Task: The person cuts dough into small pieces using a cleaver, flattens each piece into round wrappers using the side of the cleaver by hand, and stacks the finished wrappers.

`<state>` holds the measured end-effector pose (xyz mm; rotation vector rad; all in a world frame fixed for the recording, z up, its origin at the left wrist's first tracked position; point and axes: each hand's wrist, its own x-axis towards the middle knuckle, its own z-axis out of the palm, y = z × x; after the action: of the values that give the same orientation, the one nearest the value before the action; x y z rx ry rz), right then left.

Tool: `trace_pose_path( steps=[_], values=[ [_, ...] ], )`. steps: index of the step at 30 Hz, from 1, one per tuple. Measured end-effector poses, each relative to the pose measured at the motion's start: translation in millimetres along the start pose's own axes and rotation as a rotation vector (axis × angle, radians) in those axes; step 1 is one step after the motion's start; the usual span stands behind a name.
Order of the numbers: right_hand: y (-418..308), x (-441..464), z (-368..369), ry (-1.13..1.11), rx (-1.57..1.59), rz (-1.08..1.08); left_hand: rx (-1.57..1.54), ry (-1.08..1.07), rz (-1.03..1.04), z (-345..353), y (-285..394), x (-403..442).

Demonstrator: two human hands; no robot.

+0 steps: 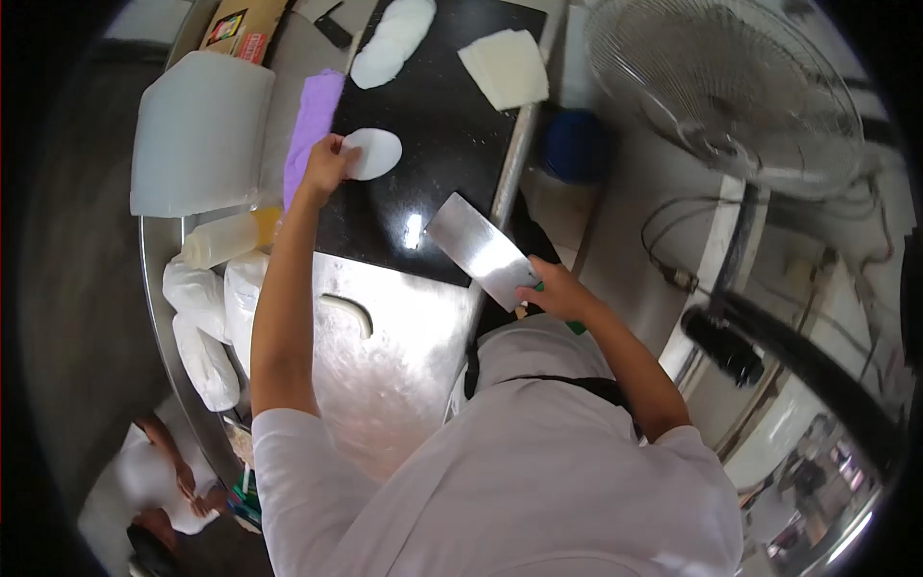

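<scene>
My left hand (328, 166) is at the left edge of the black board (442, 96), its fingers pinching the rim of a round white wrapper (374, 154). In my right hand (556, 289) is the handle of a wide cleaver (478, 247), whose blade lies over the board's near right corner. Overlapping round white wrappers (392, 43) lie at the board's far left, and a stack of pale square sheets (507, 69) at its far right. A folded purple cloth (313, 125) runs along the board's left side, beside my left hand.
A translucent bin (200, 135), a bottle (226, 238) and white plastic bags (202, 313) stand on the left. A curved handle (350, 313) sits on the metal counter (356, 385). A large fan (726, 91) is at the right. Another person (154, 471) is at the lower left.
</scene>
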<state>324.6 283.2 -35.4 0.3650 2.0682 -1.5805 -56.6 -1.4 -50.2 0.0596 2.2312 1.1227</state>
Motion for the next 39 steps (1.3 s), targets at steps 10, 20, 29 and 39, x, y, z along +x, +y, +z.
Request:
trace_pose_path(
  steps=[10,20,29,39],
  values=[
    [-46,117,-94,-0.351,-0.237,-0.026,-0.109,-0.067,0.194,-19,102,42],
    [-48,140,-125,-0.365,-0.240,-0.086,0.116,0.391,-0.081,7,77,87],
    [-62,127,-121,-0.393,-0.169,-0.151,0.502,1.185,-0.101,84,-73,-167],
    [-107,89,33,-0.514,-0.576,-0.425,0.130,1.017,-0.087,141,-161,-329]
  ],
)
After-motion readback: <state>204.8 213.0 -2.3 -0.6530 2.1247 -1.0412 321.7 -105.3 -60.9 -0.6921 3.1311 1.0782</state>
